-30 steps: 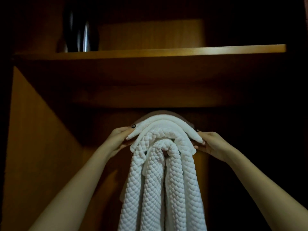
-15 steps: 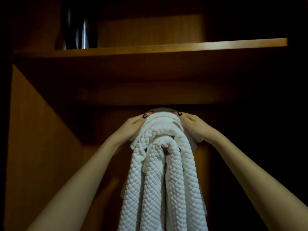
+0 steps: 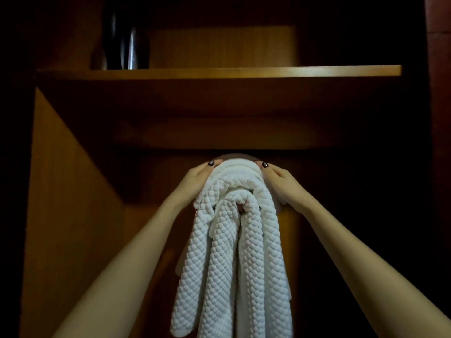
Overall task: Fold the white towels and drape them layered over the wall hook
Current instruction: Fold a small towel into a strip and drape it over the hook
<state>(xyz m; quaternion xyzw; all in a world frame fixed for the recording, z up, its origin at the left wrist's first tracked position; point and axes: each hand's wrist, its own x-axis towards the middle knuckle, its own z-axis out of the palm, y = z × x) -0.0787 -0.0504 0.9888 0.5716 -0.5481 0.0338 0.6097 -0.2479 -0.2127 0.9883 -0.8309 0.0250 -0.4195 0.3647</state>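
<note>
White quilted towels (image 3: 234, 259) hang in layered folds from a wall hook (image 3: 240, 208), of which only a small tip shows among the folds. A smoother white towel (image 3: 235, 168) lies over the top of the bundle. My left hand (image 3: 195, 180) presses the left side of the top, fingers reaching up over the crown. My right hand (image 3: 280, 181) presses the right side in the same way. Both hands cup the bundle from either side.
A wooden shelf (image 3: 219, 72) runs across above the hook, with a dark shiny vessel (image 3: 124, 37) standing on its left part. A wooden side panel (image 3: 66, 203) closes the left. The right side is dark.
Both hands slid up from the sides of the bundle to its top and moved closer together, pressing the upper towel down over the others.
</note>
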